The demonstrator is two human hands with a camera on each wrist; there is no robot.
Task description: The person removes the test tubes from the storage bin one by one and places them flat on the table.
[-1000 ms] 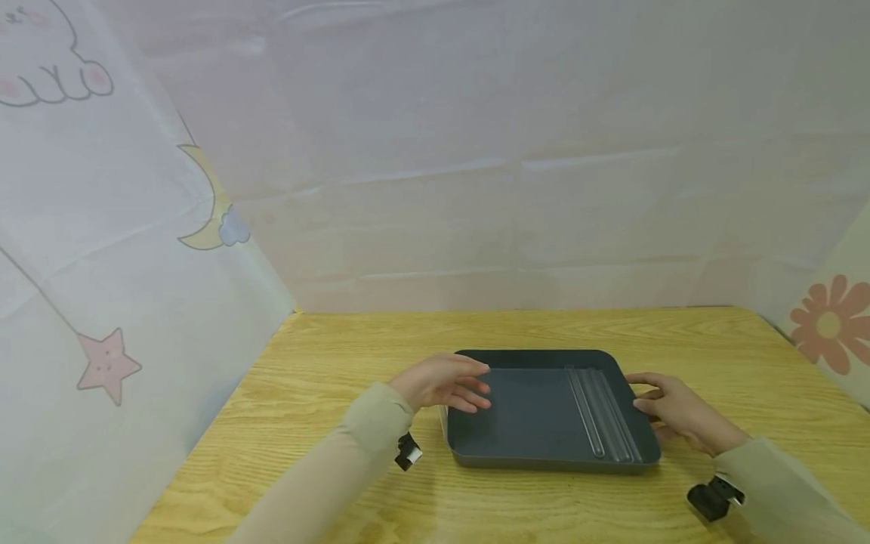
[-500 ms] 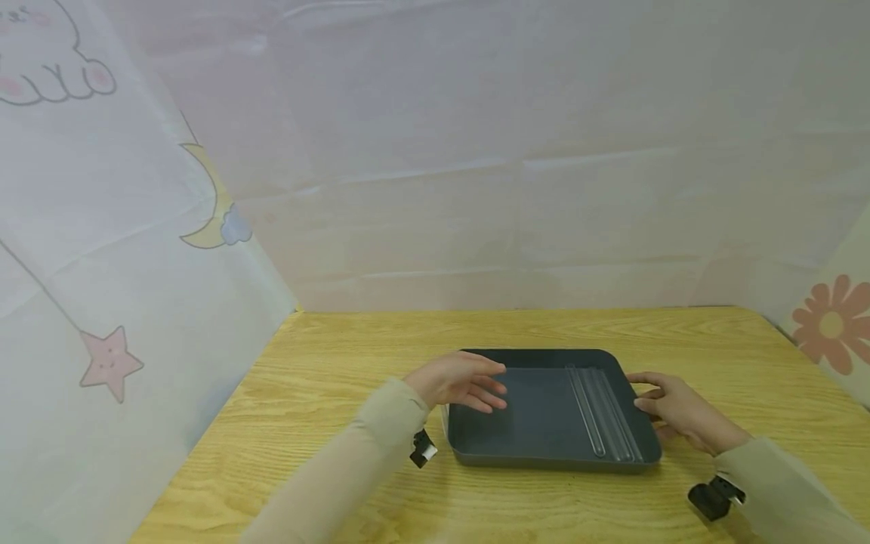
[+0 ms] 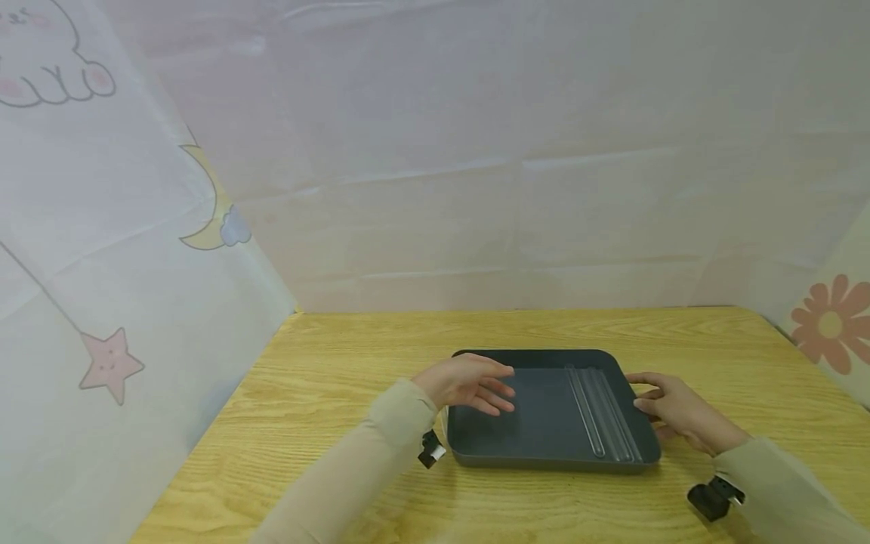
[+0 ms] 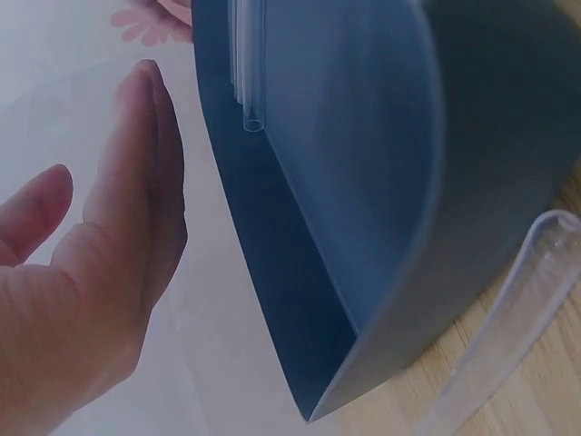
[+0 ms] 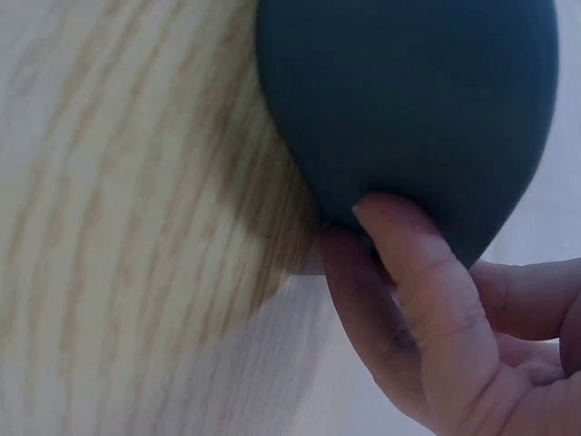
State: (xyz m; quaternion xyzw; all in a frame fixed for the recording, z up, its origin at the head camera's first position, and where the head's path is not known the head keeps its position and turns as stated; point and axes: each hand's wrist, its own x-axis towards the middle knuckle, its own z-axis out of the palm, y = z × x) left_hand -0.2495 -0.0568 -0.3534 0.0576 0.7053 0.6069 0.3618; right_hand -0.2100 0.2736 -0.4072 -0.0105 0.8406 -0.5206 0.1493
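A dark grey rectangular tray (image 3: pixel 537 462) rests on the wooden table, with several clear test tubes (image 3: pixel 605 415) lying side by side along its right part. Over the tray's left part hovers my left hand (image 3: pixel 469 384), its fingers extended and holding nothing. In the left wrist view the same hand (image 4: pixel 100 236) is apart from the tray wall (image 4: pixel 490 118). Another clear tube (image 4: pixel 517 309) lies on the table outside the tray. My right hand (image 3: pixel 683 412) touches the tray's right side; in the right wrist view its fingers (image 5: pixel 427 291) rest against the outer wall.
The wooden table (image 3: pixel 353 340) extends behind and around the tray. Light printed fabric (image 3: pixel 435 189) stands as a wall at the back and on the left (image 3: pixel 224 317) of the table. Both wrists carry small black devices (image 3: pixel 710 500).
My left hand has moved right, from the tray's left edge to farther over its interior. The right hand, the tray and the tubes have stayed in place.
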